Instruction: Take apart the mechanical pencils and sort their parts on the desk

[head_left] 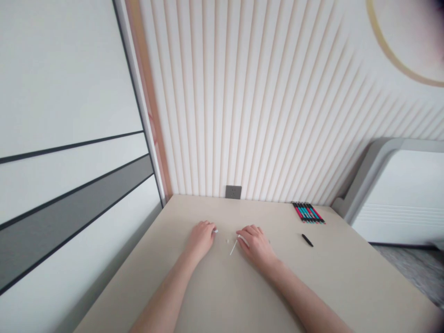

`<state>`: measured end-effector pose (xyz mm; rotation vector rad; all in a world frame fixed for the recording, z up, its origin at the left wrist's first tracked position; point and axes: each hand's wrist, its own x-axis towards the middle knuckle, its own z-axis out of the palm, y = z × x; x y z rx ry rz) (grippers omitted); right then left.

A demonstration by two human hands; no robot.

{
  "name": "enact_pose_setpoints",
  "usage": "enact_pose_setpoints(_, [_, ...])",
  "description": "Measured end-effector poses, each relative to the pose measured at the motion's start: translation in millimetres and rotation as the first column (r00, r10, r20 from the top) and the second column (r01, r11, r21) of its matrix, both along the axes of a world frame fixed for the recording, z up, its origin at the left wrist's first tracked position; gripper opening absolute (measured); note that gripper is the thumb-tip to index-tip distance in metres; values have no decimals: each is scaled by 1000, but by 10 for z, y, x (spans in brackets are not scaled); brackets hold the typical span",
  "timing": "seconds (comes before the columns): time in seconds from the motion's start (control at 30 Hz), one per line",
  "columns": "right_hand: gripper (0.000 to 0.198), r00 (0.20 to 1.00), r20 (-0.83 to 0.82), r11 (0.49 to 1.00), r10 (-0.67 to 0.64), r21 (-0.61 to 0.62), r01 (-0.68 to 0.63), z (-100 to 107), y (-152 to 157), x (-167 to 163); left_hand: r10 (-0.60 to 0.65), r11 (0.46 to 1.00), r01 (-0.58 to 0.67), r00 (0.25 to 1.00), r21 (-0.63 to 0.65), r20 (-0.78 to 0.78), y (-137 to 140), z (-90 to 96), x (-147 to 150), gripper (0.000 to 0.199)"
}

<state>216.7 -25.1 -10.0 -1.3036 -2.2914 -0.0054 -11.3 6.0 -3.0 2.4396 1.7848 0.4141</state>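
Observation:
My left hand (201,238) rests on the table with its fingers curled, and a small whitish piece (215,231) pokes out at the fingertips. Its kind is too small to make out. Across from it, my right hand (255,244) is closed on a thin white strip (233,247), whose straight end slants down to the table while another part bends under the fingers. Between the hands lies a tiny pale bit (227,240), touched by neither. Most of what each hand holds is hidden by the fingers.
On the beige table (215,296), a black pen (307,240) lies right of my right hand. Behind it is a row of several red, blue and black pencils or pens (308,213). A dark socket (233,192) sits in the ribbed wall; a white cabinet (69,83) borders the left side.

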Motion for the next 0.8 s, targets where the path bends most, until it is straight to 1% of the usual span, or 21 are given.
enact_pose_setpoints(0.07, [20,1000,-23,1000,-19,-24,19,-6,-53,-201,-17,1000,17,1000,7,4,-8,-13,2,13])
enact_pose_setpoints(0.17, [17,998,-16,997,-59,-47,58,-58,-58,-377,-29,1000,29,999,3,14,-11,-25,-4,10])
enact_pose_setpoints(0.23, [13,997,-3,996,-75,-49,74,-104,-35,-418,-31,1000,31,999,-1,16,-7,-24,-6,10])
enact_pose_setpoints(0.3, [15,997,-7,996,-82,-45,81,-142,-13,-412,-27,1000,26,999,10,25,-1,-16,2,11])
enact_pose_setpoints(0.37, [17,995,-62,996,-76,-51,72,-159,-5,-371,-32,998,28,996,51,86,2,-1,25,13])
enact_pose_setpoints(0.4, [17,991,-115,996,-64,-63,57,-159,-8,-340,-48,996,36,989,82,143,1,7,44,14])
enact_pose_setpoints(0.47, [19,968,-248,996,-31,-94,8,-149,-22,-261,-111,988,73,947,134,302,-8,19,96,16])
enact_pose_setpoints(0.5, [20,950,-312,994,-14,-104,-19,-142,-32,-214,-146,985,98,907,140,394,-17,21,129,17])
enact_pose_setpoints(0.53, [22,931,-366,993,1,-106,-43,-135,-40,-164,-171,984,127,856,122,487,-29,20,164,18])
enact_pose_setpoints(0.6, [24,897,-443,994,10,-95,-58,-127,-47,-64,-154,982,185,740,22,654,-60,11,237,22])
enact_pose_setpoints(0.63, [25,882,-471,995,4,-88,-52,-125,-43,-18,-135,976,218,703,-30,698,-77,5,271,24])
enact_pose_setpoints(0.67, [27,870,-493,996,-5,-83,-41,-124,-36,22,-124,969,240,682,-61,721,-94,-2,303,26])
enact_pose_setpoints(0.73, [30,856,-517,997,-21,-74,-21,-122,-16,82,-122,957,275,668,-90,734,-123,-13,354,27])
enact_pose_setpoints(0.8, [30,862,-507,998,-14,-67,-23,-114,-1,109,-129,950,296,658,-97,742,-144,-18,389,26])
